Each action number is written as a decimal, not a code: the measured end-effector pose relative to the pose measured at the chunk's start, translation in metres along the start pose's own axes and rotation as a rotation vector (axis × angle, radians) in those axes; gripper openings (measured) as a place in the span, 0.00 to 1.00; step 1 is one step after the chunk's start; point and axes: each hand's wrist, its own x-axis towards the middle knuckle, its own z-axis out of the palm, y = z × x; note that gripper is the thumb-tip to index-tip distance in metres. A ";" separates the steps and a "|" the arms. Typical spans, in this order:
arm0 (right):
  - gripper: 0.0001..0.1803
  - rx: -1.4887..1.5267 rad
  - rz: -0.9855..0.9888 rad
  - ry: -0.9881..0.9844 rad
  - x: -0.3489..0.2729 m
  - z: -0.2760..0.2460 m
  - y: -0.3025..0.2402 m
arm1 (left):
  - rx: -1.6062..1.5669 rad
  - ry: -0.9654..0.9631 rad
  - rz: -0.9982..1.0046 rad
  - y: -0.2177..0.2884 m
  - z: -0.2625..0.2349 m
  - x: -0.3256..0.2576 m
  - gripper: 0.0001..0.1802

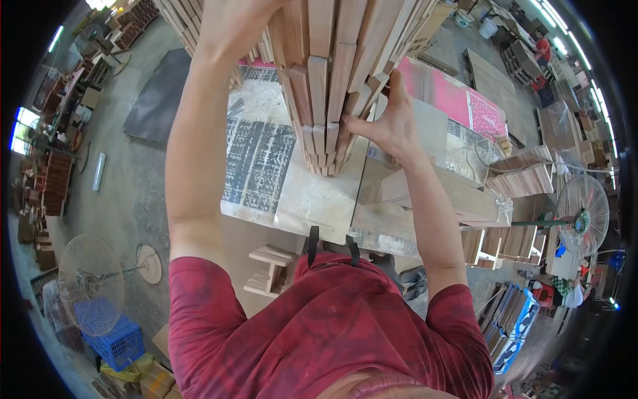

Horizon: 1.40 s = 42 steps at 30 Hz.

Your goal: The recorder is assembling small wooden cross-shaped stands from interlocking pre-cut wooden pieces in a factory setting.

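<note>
A tall stack of narrow wooden strips [325, 86] stands on the worktable [312, 206] in front of me, its strip ends uneven. My right hand [395, 126] grips the right side of the stack low down. Its thumb presses on the near strips, and its fingers reach round the far side, partly hidden. My left hand [242, 23] is raised at the upper left of the stack, close to its top. The upper edge of the picture cuts off its fingers, so their hold does not show.
More upright wooden strips [179, 23] stand behind my left arm. Pink sheeting [432, 86] covers the table's far right. A long carton [445, 199] lies beside my right forearm. Pedestal fans stand at left [91, 282] and right [582, 216]. A wooden stool [271, 269] is below the table edge.
</note>
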 end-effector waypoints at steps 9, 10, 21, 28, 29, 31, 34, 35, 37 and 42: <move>0.53 -0.080 -0.014 0.060 0.004 0.005 0.005 | -0.064 0.112 -0.088 -0.007 0.021 -0.003 0.60; 0.53 -0.080 -0.034 0.051 0.003 0.004 0.002 | -0.072 0.083 -0.087 -0.014 0.018 -0.008 0.60; 0.74 -0.038 -0.060 -0.033 0.017 -0.034 -0.001 | 0.137 0.111 -0.087 -0.039 0.005 -0.052 0.55; 0.58 0.457 -0.257 0.223 0.071 0.001 -0.032 | 0.069 0.104 -0.117 -0.064 0.003 -0.084 0.52; 0.58 0.458 -0.247 0.211 0.070 -0.001 -0.032 | 0.053 0.069 -0.134 -0.058 0.009 -0.083 0.52; 0.56 0.444 -0.235 0.235 0.069 -0.006 -0.044 | 0.064 0.082 -0.160 -0.059 0.006 -0.082 0.52; 0.55 0.511 -0.265 0.154 0.074 -0.005 -0.029 | 0.079 0.128 -0.154 -0.060 0.009 -0.080 0.53; 0.54 0.582 -0.298 0.113 0.074 -0.002 -0.022 | 0.087 0.164 -0.126 -0.061 0.011 -0.081 0.54; 0.54 0.807 -0.221 0.058 0.060 -0.006 -0.037 | 0.049 0.187 -0.183 -0.065 0.005 -0.087 0.59; 0.69 0.479 -0.212 0.184 0.012 0.016 0.018 | 0.097 0.230 -0.156 -0.066 0.020 -0.160 0.76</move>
